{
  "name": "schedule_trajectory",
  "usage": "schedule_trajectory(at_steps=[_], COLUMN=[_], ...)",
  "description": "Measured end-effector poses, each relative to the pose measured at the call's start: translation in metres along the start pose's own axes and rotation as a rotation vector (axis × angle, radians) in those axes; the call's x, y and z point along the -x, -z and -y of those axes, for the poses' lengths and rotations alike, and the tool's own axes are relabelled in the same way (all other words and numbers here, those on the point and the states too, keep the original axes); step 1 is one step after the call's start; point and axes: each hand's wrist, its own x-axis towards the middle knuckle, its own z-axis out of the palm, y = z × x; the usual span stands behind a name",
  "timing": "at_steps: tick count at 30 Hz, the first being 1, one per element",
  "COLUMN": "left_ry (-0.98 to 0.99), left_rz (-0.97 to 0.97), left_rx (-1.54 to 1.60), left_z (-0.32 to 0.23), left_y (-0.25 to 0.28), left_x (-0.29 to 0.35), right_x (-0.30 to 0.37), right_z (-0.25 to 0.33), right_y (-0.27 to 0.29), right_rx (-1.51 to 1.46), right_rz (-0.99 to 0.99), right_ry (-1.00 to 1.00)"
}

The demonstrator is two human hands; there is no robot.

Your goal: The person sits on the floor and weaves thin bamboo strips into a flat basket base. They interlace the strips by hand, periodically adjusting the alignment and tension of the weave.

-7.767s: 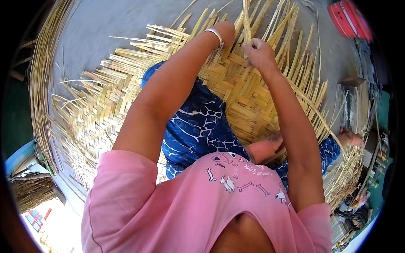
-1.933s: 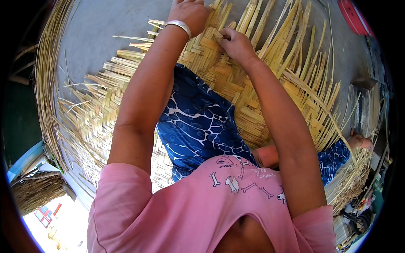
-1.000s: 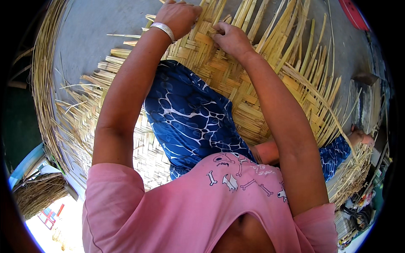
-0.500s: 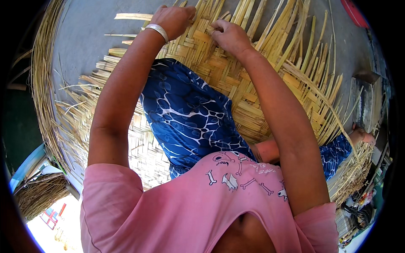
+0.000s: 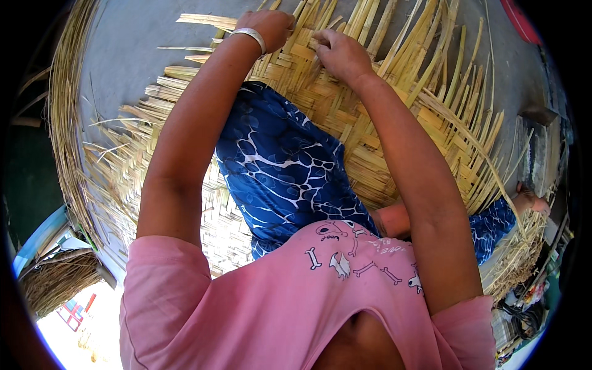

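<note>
A large woven mat of yellow bamboo strips (image 5: 370,148) lies on the grey floor under me, with loose strip ends (image 5: 425,43) fanning out at the far edge. My left hand (image 5: 271,28), with a silver bangle on the wrist, presses on the strips at the mat's far edge. Just to its right, my right hand (image 5: 339,55) has its fingers closed on a strip there. Both arms reach forward over my blue patterned trouser leg (image 5: 283,172).
Loose strip ends (image 5: 123,166) stick out along the mat's left side. A bundle of thin cane (image 5: 61,105) curves along the far left. A woven basket (image 5: 55,283) sits at lower left. Clutter and a block (image 5: 542,148) stand at the right.
Both hands have shifted a little along the far edge of the mat while working the strips; the view has tilted slightly. The mat itself stays in place.
</note>
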Motion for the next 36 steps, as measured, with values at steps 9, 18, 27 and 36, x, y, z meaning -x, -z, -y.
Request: schedule_trajectory(at_steps=[9,18,27,36], left_ry=[0.049,0.052,0.063,0.106], left_rz=[0.075,0.137,0.065,0.029], left_rx=[-0.058,-0.048,-0.038,-0.011], left_z=[-0.005,-0.005,0.005,0.004], left_y=[0.002,0.004,-0.015,-0.006], left_x=[-0.005,-0.016,-0.016,-0.009], right_x=[0.005,0.009,0.027,0.029], right_z=[-0.002,0.0,0.005,0.003], right_y=[-0.007,-0.007,-0.013,-0.013], right_rx=[0.118,0.149,0.178,0.151], right_rz=[-0.082,-0.089,-0.139,-0.156], right_ry=[0.096,0.102,0.257,0.29])
